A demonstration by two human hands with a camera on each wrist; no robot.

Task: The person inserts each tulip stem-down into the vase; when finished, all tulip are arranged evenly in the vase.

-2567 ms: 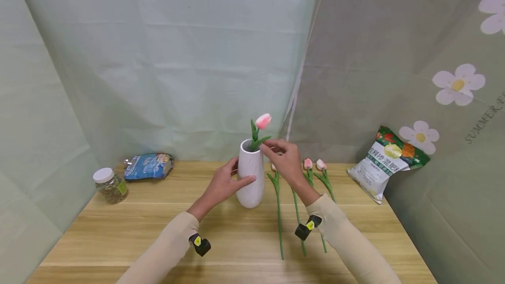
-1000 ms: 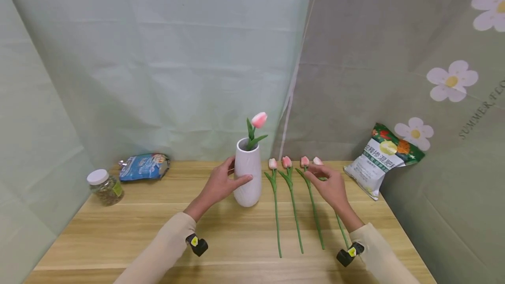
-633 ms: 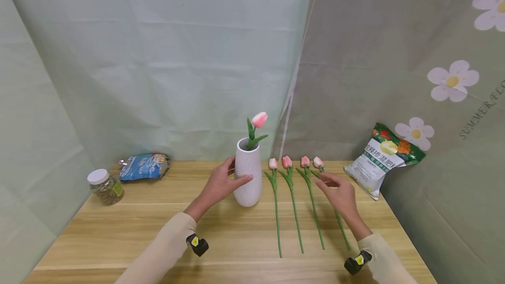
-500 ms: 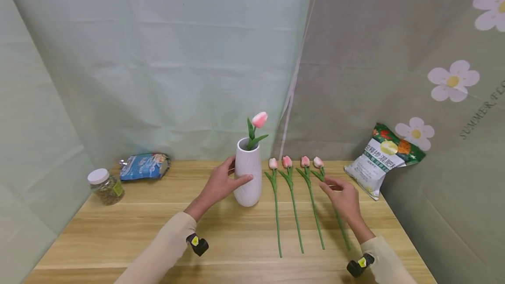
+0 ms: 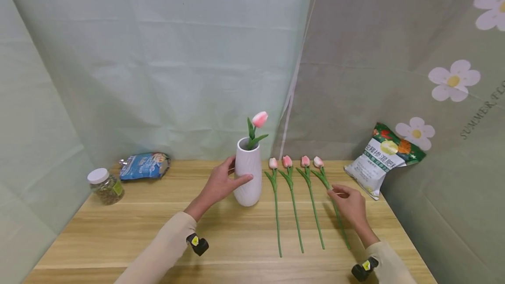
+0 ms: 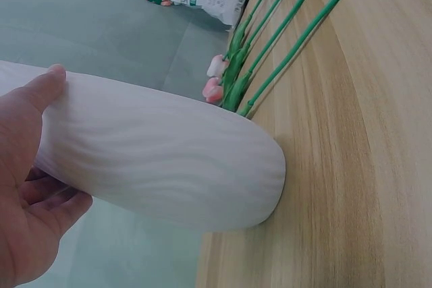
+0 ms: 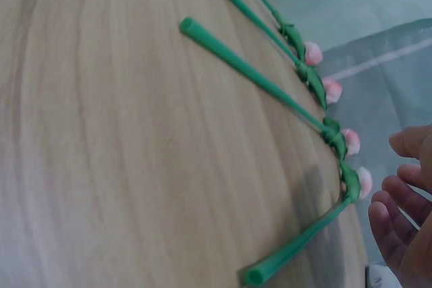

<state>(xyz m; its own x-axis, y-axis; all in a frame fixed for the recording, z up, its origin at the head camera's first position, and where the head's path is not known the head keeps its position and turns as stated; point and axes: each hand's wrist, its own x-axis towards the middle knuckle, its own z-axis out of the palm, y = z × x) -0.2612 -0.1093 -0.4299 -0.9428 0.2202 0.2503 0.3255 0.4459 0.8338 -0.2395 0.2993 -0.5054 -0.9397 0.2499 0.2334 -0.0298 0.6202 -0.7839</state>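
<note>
Head view, vase: I see a white rippled vase (image 5: 247, 189) upright on the wood-grain table (image 5: 158, 236), holding one pink-and-white tulip (image 5: 260, 119).
Left hand: the person's left hand (image 5: 224, 182) grips it, fingers partly hidden behind.
Right hand: the right hand (image 5: 349, 205), fingers loosely parted, is over the rightmost loose tulip (image 5: 321, 174); contact unclear.
Hidden: the vased stem's lower end.
Writing: bag (image 5: 380, 161), "掺混肥"; wall cloth (image 5: 355, 100), "SUMMER FLO", cut off.
</note>
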